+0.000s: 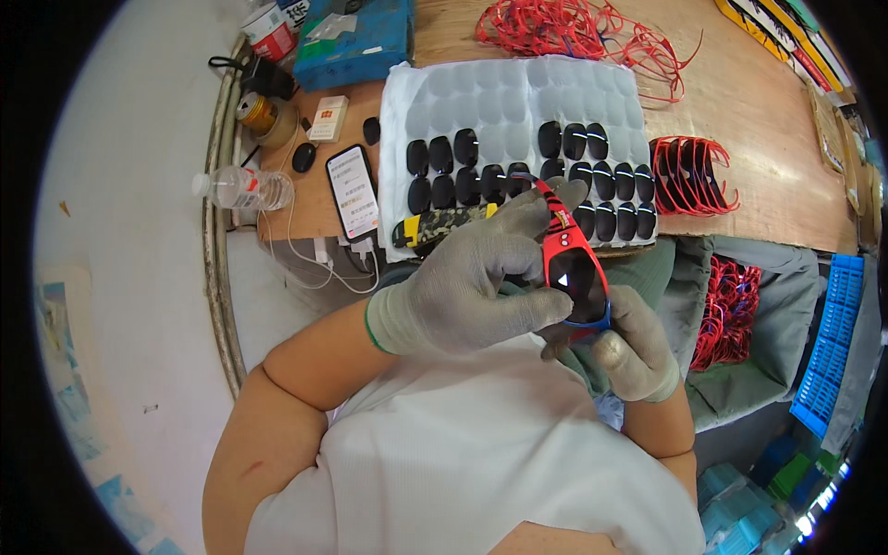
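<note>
Between my two grey-gloved hands is a pair of red and blue sunglasses (575, 274) with a dark lens, held at a slant above my lap. My left hand (481, 282) grips the frame, its thumb laid along the lens and its fingers behind the red arm. At the lower blue end, my right hand (636, 347) is closed on the glasses with bent fingers; part of its grip is hidden. Just beyond lies a white moulded tray (499, 97) with rows of dark lenses (443, 192). A camouflage-and-yellow strip-like object (444, 225) rests on the tray's near edge.
Red frames lie tangled (564, 32) at the back and stacked with lenses (692, 176) at right. More fill a grey bin (731, 314). At left are a phone (352, 192), cables, cigarette pack (328, 118), can (257, 113), bottle (245, 189) and blue box (356, 46).
</note>
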### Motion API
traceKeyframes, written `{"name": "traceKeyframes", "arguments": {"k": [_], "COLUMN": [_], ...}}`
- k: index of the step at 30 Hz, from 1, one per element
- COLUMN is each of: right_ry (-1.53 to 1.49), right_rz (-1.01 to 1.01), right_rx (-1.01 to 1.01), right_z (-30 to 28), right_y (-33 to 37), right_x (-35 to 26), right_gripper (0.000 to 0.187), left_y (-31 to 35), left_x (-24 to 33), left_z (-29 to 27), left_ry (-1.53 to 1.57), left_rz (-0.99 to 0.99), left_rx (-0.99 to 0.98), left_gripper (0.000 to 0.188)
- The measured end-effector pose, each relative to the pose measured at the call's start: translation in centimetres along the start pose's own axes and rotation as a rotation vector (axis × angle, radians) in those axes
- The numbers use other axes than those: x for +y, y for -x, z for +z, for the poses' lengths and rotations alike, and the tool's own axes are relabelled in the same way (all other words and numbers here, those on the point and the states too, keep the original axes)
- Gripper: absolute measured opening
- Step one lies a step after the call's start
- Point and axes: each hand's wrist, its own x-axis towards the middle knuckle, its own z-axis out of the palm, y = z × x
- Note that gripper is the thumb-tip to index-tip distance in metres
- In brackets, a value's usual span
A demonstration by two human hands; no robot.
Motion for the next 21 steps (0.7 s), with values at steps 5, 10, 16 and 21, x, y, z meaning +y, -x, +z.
{"name": "traceKeyframes", "arguments": {"k": [5,10,16,21], "right_ry": [0.247,0.666,1.338,1.255], "right_rz": [0.092,-0.109,0.132,0.190], "right_rx": [0.158,0.312,0.869,0.895], "right_z": [-3.7,-8.2,-25.5,-34.8], "right_y": [-1.6,-3.3,-2.6,-3.4], "right_x": [-1.7,-1.6,-3.5,1.1], "right_gripper": [0.029,0.019,0.018,0.020], "left_y": [-4.6,-9.4,-23.0,-27.9], "left_x": [-0.2,-3.5,-12.7,-24.9], "left_z": [0.5,-0.8,-20.1,-28.5], "left_ry": [-0.083,-0.082,-0.534,-0.445], "left_rz": [-0.097,-0.114,-0.391,-1.061], "left_rx": [-0.021,-0.092,0.702,0.653], "left_gripper": [0.030,0.025,0.046,0.045]}}
